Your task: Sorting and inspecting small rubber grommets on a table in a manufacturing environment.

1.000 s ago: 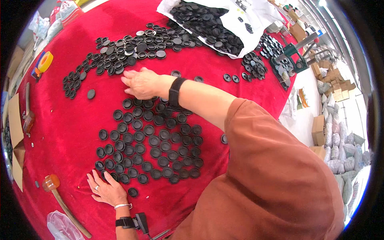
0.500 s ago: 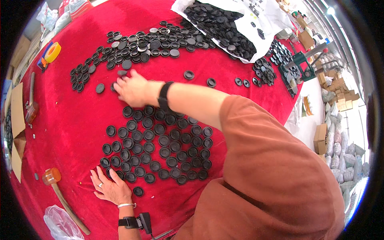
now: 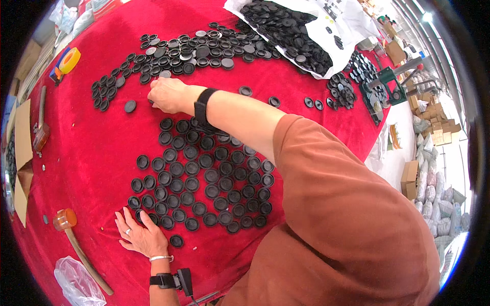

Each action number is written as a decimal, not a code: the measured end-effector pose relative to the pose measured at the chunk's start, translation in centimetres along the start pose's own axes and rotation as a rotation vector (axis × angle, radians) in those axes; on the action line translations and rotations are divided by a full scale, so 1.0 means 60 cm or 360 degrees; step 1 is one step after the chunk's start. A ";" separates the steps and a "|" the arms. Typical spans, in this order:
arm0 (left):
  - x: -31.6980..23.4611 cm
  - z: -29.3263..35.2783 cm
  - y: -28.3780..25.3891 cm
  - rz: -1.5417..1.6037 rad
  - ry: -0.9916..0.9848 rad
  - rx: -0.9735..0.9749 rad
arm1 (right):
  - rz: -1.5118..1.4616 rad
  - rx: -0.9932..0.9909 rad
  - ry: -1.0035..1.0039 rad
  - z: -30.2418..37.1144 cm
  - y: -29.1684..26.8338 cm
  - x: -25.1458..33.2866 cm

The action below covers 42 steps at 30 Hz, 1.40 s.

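On the red cloth, a group of round black caps (image 3: 192,168) lies spread out, most with their rimmed side up. My left hand (image 3: 143,237) rests flat with its fingers apart at the near left edge of this group, fingertips against the outermost caps. Beyond the group, my right hand (image 3: 171,96) has its fingers curled together; a dark edge shows at the fingertips, apparently a black cap, mostly hidden. Just past its knuckles sits a flat-side-up disc (image 3: 165,74). Another flat-side-up cap (image 3: 130,106) lies left of it.
A long band of caps (image 3: 173,53) stretches across the far side. An open white bag (image 3: 334,64) of black discs lies at the far right, near a green clamp-like tool (image 3: 390,84). Mallets (image 3: 65,219), a tape roll (image 3: 70,60) and a clear plastic bag (image 3: 76,280) lie at the left.
My right hand has gone from spread fingers to curled ones, moving slightly away from me. My left hand stays in place. The view has shifted slightly.
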<state>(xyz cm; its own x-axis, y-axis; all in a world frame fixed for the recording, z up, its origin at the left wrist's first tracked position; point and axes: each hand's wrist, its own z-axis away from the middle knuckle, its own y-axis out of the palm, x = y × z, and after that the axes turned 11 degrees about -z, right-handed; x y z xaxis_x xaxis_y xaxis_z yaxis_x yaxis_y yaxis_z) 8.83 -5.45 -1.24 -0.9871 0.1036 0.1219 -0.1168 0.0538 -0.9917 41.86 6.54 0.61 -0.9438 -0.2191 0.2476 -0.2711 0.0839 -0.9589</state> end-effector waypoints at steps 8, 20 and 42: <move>0.011 0.003 -0.001 -0.0008 -0.0023 -0.0017 | -0.0347 0.0376 0.0715 0.080 -0.066 -0.009; 0.005 0.000 0.000 -0.0042 -0.0031 0.0038 | -0.0052 0.0334 0.0017 -0.006 0.046 0.170; -0.002 0.001 -0.011 -0.0015 -0.0022 0.0053 | -0.0555 0.0316 0.0325 -0.007 0.049 0.092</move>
<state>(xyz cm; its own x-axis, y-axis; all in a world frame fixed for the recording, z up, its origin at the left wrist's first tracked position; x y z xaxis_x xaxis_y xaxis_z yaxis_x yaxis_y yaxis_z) 9.03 -5.53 -0.61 -0.9874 0.0895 0.1308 -0.1293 0.0216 -0.9914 35.81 5.97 -0.78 -0.8259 -0.0034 0.5637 -0.5567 -0.1534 -0.8165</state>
